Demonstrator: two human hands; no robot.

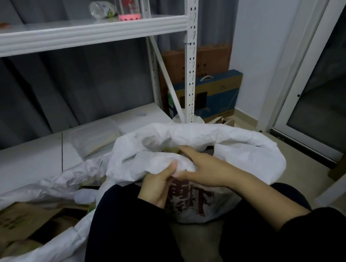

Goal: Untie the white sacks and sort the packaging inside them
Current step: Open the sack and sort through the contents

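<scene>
Head view shows the left hand point(158, 186) gripping a fold at the rim of the white sack point(247, 152), the right hand point(201, 170) pinching the same fold, forefinger stretched toward its open mouth, the sack standing between the person's knees before a white shelving rack point(191, 47).

Two hands point(158, 186) point(204, 169), two white sacks point(241, 152) point(54, 260), two cardboard boxes point(210, 60) point(220, 94), one white shelf rack point(192, 47), one clear bottle point(102, 10).

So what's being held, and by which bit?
The white sack, by the near rim of its open mouth: the left grip holds the crumpled edge, and the right grip pinches it alongside.
</scene>
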